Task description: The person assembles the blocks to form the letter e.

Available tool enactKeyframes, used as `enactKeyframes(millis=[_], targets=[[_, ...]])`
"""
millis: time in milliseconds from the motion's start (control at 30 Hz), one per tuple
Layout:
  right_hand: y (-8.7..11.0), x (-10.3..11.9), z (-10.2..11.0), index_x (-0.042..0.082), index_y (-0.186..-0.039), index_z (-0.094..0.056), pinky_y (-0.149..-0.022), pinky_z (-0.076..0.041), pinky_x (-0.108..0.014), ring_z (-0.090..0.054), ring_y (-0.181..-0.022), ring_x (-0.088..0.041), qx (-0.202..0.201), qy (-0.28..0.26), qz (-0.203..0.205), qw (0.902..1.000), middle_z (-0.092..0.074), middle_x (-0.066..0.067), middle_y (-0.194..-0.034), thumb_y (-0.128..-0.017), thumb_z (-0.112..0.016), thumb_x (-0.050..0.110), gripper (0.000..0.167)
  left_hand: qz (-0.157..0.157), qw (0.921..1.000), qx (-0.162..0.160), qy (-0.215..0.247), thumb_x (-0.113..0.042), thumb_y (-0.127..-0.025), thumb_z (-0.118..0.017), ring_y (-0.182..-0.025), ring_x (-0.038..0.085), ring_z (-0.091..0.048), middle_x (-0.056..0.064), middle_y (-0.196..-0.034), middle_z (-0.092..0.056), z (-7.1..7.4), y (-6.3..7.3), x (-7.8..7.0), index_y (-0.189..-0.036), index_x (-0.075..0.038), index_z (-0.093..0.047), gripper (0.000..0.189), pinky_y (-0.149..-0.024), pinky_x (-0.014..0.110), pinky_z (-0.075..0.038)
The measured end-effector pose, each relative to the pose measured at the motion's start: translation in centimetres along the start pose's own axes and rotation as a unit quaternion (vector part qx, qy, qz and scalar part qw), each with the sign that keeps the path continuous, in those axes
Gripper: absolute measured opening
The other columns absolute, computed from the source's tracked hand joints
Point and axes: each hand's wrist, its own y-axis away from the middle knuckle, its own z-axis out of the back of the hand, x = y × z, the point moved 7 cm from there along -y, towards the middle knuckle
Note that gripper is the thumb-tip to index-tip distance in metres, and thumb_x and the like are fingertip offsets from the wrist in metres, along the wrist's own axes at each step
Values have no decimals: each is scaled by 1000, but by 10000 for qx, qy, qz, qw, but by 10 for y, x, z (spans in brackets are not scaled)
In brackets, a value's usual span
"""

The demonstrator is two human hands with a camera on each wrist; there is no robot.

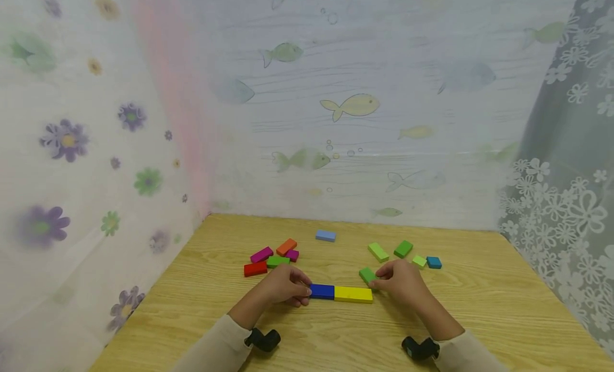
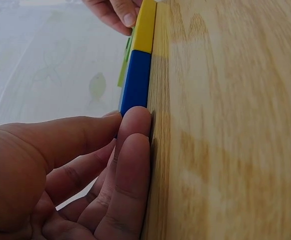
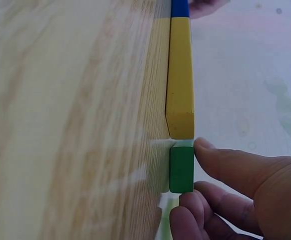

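Note:
A blue block (image 1: 322,292) and a yellow block (image 1: 353,294) lie end to end in a row on the table. My left hand (image 1: 288,286) pinches the blue block's left end; in the left wrist view the thumb and fingertips (image 2: 135,122) cover that end. My right hand (image 1: 403,284) holds a small green block (image 1: 367,276) between thumb and fingers, just behind the yellow block's right end. Seen from the right wrist, the green block (image 3: 182,169) sits beside the end of the yellow block (image 3: 180,80), set at an angle to the row in the head view.
Behind the left hand lie a red block (image 1: 256,268), a green block (image 1: 278,261), an orange block (image 1: 286,247) and magenta blocks (image 1: 261,255). A light blue block (image 1: 325,235) is at the back. Several green blocks (image 1: 378,252) and a teal block (image 1: 434,262) lie back right.

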Motion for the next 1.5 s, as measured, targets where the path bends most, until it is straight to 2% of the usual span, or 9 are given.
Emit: enactKeyframes(millis=[233, 733, 1033, 1300, 1500], targets=[[1, 4, 0, 5, -106, -77, -70, -57, -33, -66, -83, -13, 61, -49, -16, 10000, -73, 0, -92, -82, -88, 25, 33, 24, 10000, 3, 20, -11, -93, -77, -73, 19, -74, 9, -89, -74, 0, 1, -1, -111, -2, -72, 21, -67, 33, -63], [1, 3, -3, 7, -105, -79, -67, -55, -31, -65, -82, -13, 158, -40, -10, 9999, -73, 1, -90, -84, -87, 23, 27, -76, 9999, 90, -3, -10, -94, -76, -72, 18, -75, 9, -87, -75, -2, 1, -5, -110, -1, -72, 19, -67, 33, -63], [0, 3, -5, 9, -105, -79, -69, -55, -32, -65, -84, -13, 193, -22, 4, 9998, -72, 1, -91, -84, -87, 24, 27, 37, 10000, 34, 63, -11, -94, -76, -73, 19, -74, 10, -89, -74, -1, 4, -5, -111, -2, -72, 20, -67, 33, -63], [-1, 1, -5, 8, -105, -79, -70, -56, -33, -65, -85, -13, 193, -73, 20, 9998, -72, 1, -92, -83, -87, 25, 29, -171, 9996, -96, -220, -14, -92, -78, -76, 21, -74, 8, -91, -74, -3, 5, -7, -117, -2, -71, 28, -70, 35, -63], [0, 2, -5, 7, -106, -79, -70, -56, -33, -65, -86, -13, 210, -122, 50, 9997, -72, 1, -93, -84, -87, 23, 29, -213, 9985, -227, -458, -10, -90, -79, -75, 20, -72, 7, -90, -70, -5, 6, -10, -113, -4, -72, 25, -70, 35, -63]])
